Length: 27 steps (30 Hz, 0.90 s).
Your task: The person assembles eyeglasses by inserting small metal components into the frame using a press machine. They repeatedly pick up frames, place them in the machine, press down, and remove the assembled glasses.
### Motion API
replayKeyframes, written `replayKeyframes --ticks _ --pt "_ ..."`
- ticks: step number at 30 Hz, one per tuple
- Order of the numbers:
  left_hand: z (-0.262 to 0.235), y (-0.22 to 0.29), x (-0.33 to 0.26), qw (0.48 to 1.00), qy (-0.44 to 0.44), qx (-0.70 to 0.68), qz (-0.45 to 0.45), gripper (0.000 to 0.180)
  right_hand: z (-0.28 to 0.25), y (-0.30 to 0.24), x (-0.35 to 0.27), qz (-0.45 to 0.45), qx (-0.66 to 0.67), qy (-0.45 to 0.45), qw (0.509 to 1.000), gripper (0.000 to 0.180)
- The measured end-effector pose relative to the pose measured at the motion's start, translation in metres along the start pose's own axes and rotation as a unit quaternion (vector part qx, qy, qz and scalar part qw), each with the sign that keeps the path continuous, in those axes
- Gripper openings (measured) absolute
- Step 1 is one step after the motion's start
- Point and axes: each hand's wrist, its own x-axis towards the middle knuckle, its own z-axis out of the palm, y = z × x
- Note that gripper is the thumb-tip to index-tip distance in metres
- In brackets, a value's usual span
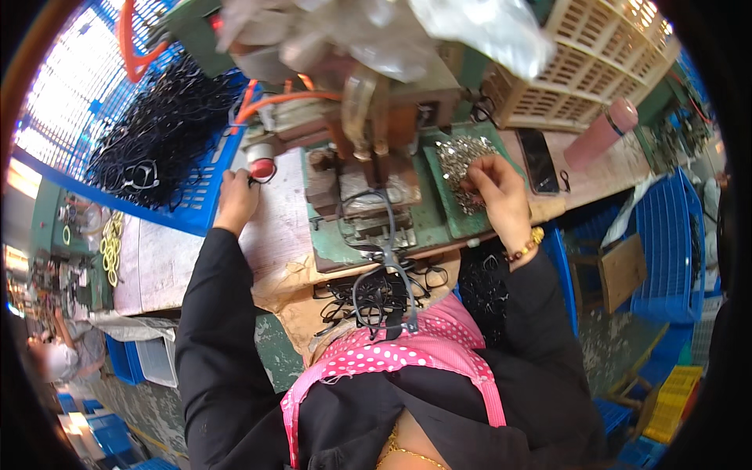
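Head view: right grip (505,197) is resting at metal bits (459,159), in green tray (443,207) near front edge of bench (276,223).
It and left grip (237,200) are sitting part-curled, holds unclear; bits probably light, stiff, slippery: pinch edges.

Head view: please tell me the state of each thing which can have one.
Left hand, fingers curled beside the red push button
Right hand, fingertips at small metal parts
Green tray, holding those parts
Red push button, cannot tell whether pressed
Blue basket, loaded with black eyeglass frames
Black frames near the lap, piled loosely
Pink bottle, capped
Phone, screen dark
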Motion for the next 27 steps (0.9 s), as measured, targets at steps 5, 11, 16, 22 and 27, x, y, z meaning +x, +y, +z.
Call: replayKeyframes --ticks 5,11,16,22,27 --pt "-0.019 0.009 -0.046 0.998 -0.027 0.038 0.052 0.029 0.004 -0.009 -0.003 -0.03 0.065 0.012 0.997 0.019" --pt "-0.036 0.017 -0.072 0.992 -0.059 -0.105 -0.027 0.024 0.014 -0.026 -0.022 -0.04 0.151 -0.028 0.987 0.025" --pt "-0.078 0.068 -0.109 0.814 -0.044 -0.562 -0.138 0.011 0.026 -0.04 -0.029 -0.081 0.18 -0.036 0.98 0.024" --pt "-0.131 0.127 -0.152 0.778 -0.039 -0.624 -0.066 0.009 0.037 -0.052 -0.03 -0.093 0.184 -0.059 0.977 0.021" --pt "-0.153 0.156 -0.162 0.768 0.004 -0.64 0.001 0.012 0.047 -0.063 -0.036 -0.101 0.186 -0.081 0.974 0.019"
